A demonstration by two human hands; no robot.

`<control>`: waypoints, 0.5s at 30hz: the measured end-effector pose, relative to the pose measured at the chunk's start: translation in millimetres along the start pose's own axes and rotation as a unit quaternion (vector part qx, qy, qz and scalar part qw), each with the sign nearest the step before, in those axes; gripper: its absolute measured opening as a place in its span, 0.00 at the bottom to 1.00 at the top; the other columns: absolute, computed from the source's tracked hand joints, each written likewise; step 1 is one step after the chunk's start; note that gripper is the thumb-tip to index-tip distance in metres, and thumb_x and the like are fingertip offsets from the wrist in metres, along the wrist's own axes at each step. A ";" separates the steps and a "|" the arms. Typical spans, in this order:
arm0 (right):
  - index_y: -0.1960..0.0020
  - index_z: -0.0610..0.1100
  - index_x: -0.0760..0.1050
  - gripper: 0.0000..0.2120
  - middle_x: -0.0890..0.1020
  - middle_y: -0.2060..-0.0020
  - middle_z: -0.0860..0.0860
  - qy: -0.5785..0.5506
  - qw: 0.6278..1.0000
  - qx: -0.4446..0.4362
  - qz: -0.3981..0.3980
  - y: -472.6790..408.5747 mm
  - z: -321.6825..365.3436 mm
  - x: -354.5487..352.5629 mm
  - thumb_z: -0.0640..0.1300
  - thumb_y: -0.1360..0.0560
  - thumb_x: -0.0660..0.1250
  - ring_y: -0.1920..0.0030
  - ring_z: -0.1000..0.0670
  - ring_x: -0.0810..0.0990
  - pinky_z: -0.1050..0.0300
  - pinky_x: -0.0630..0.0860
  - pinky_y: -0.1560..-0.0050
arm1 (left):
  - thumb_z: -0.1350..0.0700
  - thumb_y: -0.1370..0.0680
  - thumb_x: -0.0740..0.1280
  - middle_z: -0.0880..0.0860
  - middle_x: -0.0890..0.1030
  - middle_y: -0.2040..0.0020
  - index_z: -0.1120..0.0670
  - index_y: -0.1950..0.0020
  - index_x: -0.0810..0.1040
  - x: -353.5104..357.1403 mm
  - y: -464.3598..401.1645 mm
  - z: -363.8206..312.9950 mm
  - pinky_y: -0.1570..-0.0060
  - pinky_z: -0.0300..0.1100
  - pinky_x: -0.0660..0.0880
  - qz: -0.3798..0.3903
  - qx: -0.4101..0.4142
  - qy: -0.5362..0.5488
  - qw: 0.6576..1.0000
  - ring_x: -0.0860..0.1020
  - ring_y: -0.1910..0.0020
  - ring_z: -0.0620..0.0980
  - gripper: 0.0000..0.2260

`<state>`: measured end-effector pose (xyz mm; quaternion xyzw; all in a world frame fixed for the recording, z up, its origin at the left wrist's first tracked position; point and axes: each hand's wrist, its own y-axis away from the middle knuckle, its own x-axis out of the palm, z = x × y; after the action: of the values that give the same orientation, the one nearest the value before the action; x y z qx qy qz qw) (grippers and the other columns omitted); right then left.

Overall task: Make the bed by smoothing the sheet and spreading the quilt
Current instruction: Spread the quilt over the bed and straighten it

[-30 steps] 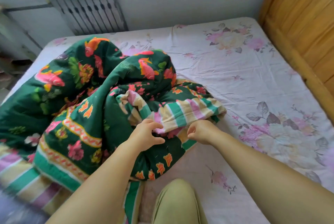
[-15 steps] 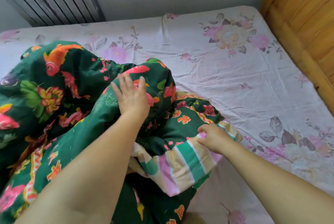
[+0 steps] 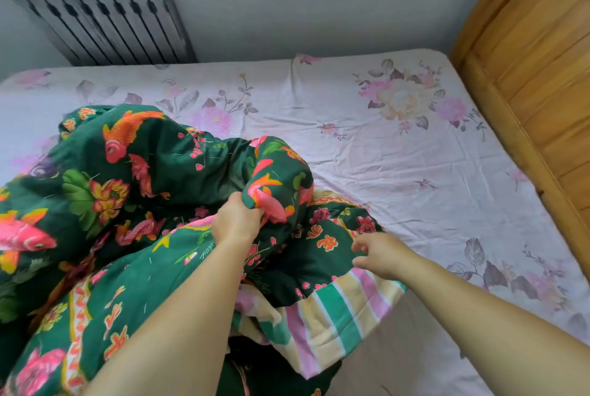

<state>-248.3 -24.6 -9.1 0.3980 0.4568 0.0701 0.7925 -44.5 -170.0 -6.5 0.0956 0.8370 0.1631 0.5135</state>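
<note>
A: What differs from half a second ago?

B: The left hand [image 3: 238,224], which lay flat and open on top of the dark green quilt printed with orange and pink fish and flowers [image 3: 134,191], is now closed in a fist around a raised fold of it. The right hand [image 3: 381,255] has let go of the striped edge it pinched and hovers just above the quilt.

A: How are the hands posed?

B: The left forearm reaches far from the near left, knuckles up, fingers wrapped into the cloth. The right arm comes in from the near right; its fingers are loosely spread and half curled, gripping nothing.

A: Where is the quilt?

B: Bunched in a heap on the left and near half of the bed, its green, pink and cream striped underside [image 3: 332,315] turned up near the right hand.

A: And open room?

B: The pale pink flowered sheet [image 3: 399,172] lies bare and lightly wrinkled to the right and far side, up to the wooden headboard [image 3: 536,69] at the right edge. A grey ribbed radiator [image 3: 102,15] stands against the far wall.
</note>
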 end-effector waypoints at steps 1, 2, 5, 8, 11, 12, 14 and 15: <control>0.34 0.48 0.73 0.19 0.77 0.37 0.49 0.005 1.000 -0.009 -0.001 0.9 3.9 -5.0 0.48 0.25 0.66 0.39 0.48 0.76 0.56 0.73 0.40 | 0.49 0.25 0.67 0.58 0.80 0.44 0.54 0.40 0.74 -9.4 0.7 -1.2 0.48 0.47 0.70 -0.021 -0.022 0.045 0.999 0.76 0.43 0.60 0.16; 0.34 0.48 0.74 0.19 0.77 0.37 0.49 0.010 1.000 -0.018 -0.002 1.3 7.5 -9.6 0.48 0.25 0.66 0.39 0.48 0.76 0.56 0.73 0.40 | 0.49 0.26 0.67 0.58 0.80 0.45 0.55 0.41 0.75 -18.7 0.3 -1.3 0.47 0.47 0.70 -0.043 -0.044 0.090 0.994 0.76 0.43 0.60 0.16; 0.35 0.48 0.74 0.18 0.77 0.37 0.49 0.031 0.998 -0.047 -0.005 -2.4 13.1 -22.8 0.48 0.24 0.65 0.39 0.47 0.76 0.58 0.73 0.42 | 0.50 0.28 0.69 0.60 0.80 0.45 0.56 0.42 0.77 -42.0 -2.0 5.2 0.43 0.49 0.72 -0.134 -0.088 0.214 0.964 0.77 0.44 0.61 0.17; 0.35 0.47 0.74 0.19 0.77 0.37 0.48 0.051 0.996 -0.074 0.003 -12.1 11.1 -32.3 0.48 0.26 0.68 0.40 0.47 0.76 0.58 0.73 0.44 | 0.48 0.31 0.70 0.60 0.82 0.48 0.56 0.46 0.79 -61.7 1.8 15.8 0.45 0.53 0.75 -0.235 -0.129 0.315 0.910 0.79 0.48 0.61 0.18; 0.35 0.47 0.73 0.21 0.77 0.37 0.50 0.093 0.990 -0.106 0.022 -23.5 3.9 -44.1 0.49 0.27 0.69 0.39 0.48 0.76 0.57 0.73 0.41 | 0.46 0.33 0.70 0.58 0.83 0.50 0.57 0.49 0.80 -79.1 11.6 24.2 0.45 0.51 0.77 -0.324 -0.183 0.391 0.842 0.80 0.50 0.59 0.19; 0.35 0.48 0.74 0.21 0.77 0.37 0.50 0.101 0.988 -0.113 0.028 -27.4 1.4 -46.2 0.49 0.27 0.69 0.39 0.48 0.76 0.56 0.74 0.41 | 0.46 0.33 0.70 0.56 0.82 0.49 0.56 0.47 0.79 -84.0 16.8 24.6 0.44 0.49 0.76 -0.343 -0.198 0.409 0.822 0.80 0.50 0.57 0.20; 0.36 0.48 0.75 0.19 0.78 0.38 0.50 0.115 0.983 -0.138 0.038 -38.0 -5.4 -55.5 0.48 0.27 0.69 0.41 0.48 0.78 0.56 0.75 0.42 | 0.48 0.30 0.70 0.54 0.81 0.45 0.56 0.41 0.77 -86.5 28.7 19.3 0.41 0.46 0.74 -0.367 -0.223 0.390 0.815 0.79 0.46 0.56 0.20; 0.37 0.47 0.75 0.18 0.79 0.39 0.50 0.120 0.980 -0.151 0.041 -42.5 -10.3 -60.3 0.47 0.26 0.68 0.42 0.48 0.78 0.56 0.75 0.43 | 0.50 0.28 0.70 0.56 0.79 0.42 0.56 0.38 0.76 -82.8 32.1 12.9 0.40 0.45 0.71 -0.372 -0.231 0.359 0.825 0.77 0.42 0.56 0.20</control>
<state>-301.6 -76.0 -1.0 0.2806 0.5160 0.2187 0.7792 4.4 -165.1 68.6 -0.4092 0.8723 0.1710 0.2057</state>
